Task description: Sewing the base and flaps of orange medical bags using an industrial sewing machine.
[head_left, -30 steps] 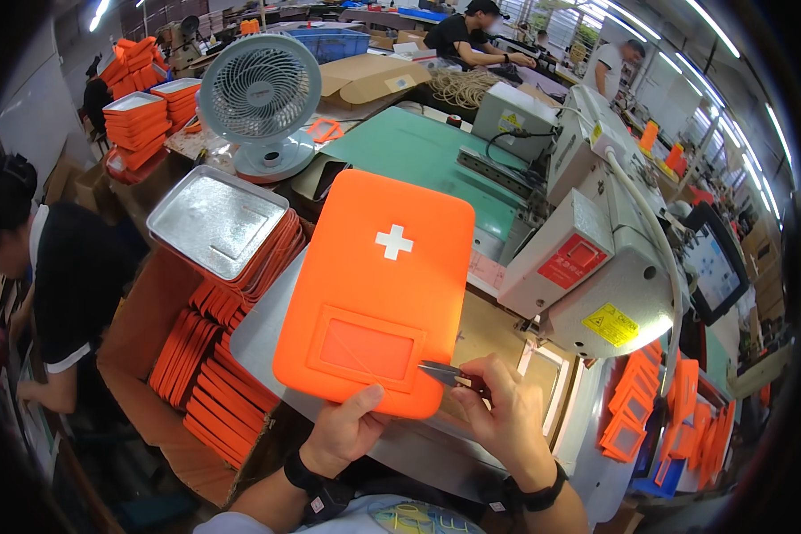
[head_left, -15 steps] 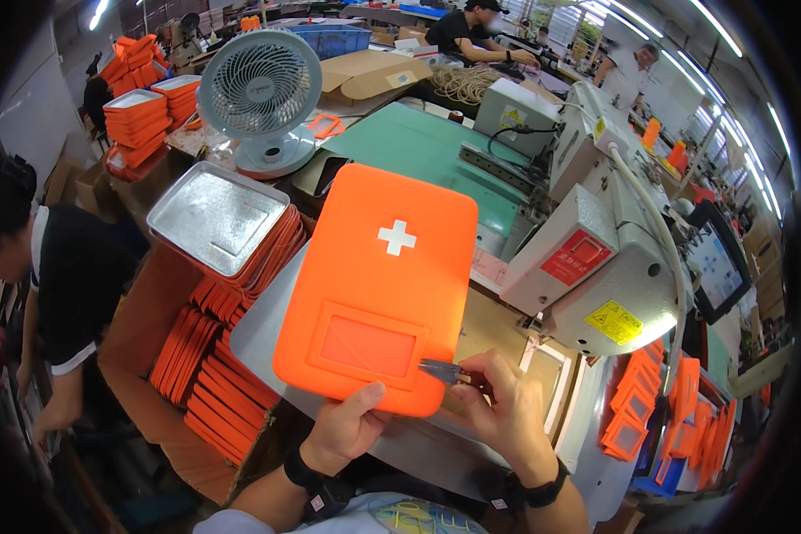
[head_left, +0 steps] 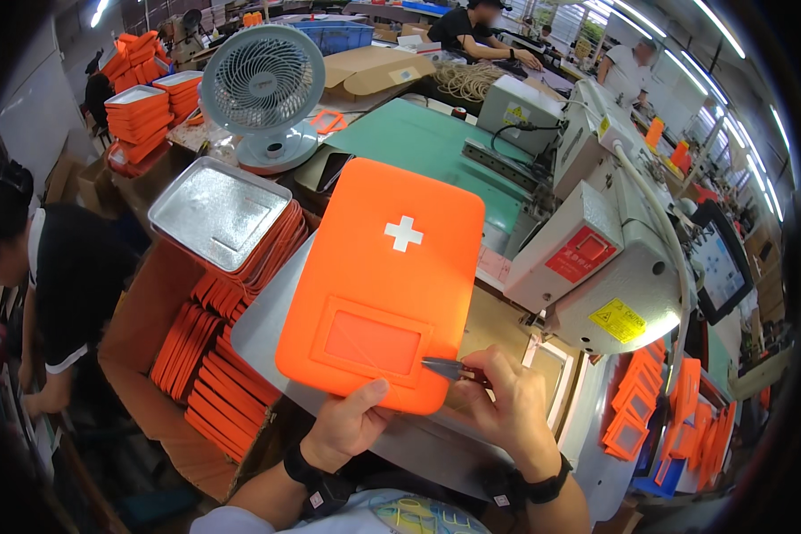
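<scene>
An orange case [head_left: 380,276] with a white cross and a framed rectangular window [head_left: 371,340] near its lower end is tilted up before me. My left hand [head_left: 351,423] grips it from below, thumb on the front. In my right hand [head_left: 507,409] are small dark thread snips [head_left: 445,368], their tips at the frame's right edge, where a thin thread crosses the window.
Beyond the case are a green worktop [head_left: 392,138], sewing machine [head_left: 578,267] and fan [head_left: 262,84]. Left are a tray-topped stack [head_left: 218,209] and cardboard box [head_left: 142,374] of orange pieces. Orange frames [head_left: 627,405] lie right. Co-workers stand left [head_left: 76,294] and work behind [head_left: 472,40].
The case and both my hands have edged slightly up and rightward. The co-worker at the left has moved an arm, and the white-shirted person behind has shifted.
</scene>
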Tool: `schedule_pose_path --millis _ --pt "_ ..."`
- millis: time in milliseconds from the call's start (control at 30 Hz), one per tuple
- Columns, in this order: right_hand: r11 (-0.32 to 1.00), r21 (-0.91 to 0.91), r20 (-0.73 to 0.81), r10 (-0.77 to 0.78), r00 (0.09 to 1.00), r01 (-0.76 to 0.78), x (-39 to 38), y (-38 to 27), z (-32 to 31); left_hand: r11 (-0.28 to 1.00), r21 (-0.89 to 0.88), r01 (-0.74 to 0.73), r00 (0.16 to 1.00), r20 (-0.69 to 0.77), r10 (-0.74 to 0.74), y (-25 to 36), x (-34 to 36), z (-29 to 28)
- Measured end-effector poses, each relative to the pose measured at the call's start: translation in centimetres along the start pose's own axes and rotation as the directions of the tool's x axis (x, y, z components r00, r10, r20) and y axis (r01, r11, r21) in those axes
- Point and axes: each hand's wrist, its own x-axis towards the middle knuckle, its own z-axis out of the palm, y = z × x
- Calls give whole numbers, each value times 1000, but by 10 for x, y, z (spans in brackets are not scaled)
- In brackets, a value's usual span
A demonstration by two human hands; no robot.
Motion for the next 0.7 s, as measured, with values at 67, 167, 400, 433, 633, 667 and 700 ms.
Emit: schedule_pose_path --millis 67,167,400,433,633,667,700 --pt "999 -38 10 -5 1000 5 0 -2 -1 1000 6 -2 1000 -11 2 0 0 0" --pt "999 -36 27 26 999 -26 -1 -3 -1 1000 15 -2 1000 -19 2 0 1 -1" --pt "989 92 117 105 988 -116 -1 -10 -8 999 30 -25 1000 -15 25 -1 1 4" --pt "991 81 137 94 986 -105 0 -12 -12 999 26 -21 1000 -14 21 0 1 3" --pt "991 42 75 120 990 -124 -1 -8 -12 999 48 -8 1000 -27 9 -1 0 2" --pt "993 33 61 113 992 -115 -1 -8 -12 997 72 -6 999 -43 9 -1 -1 1" --pt "994 26 47 103 994 -105 -1 -7 -11 995 97 -4 998 -59 10 -1 -2 1"
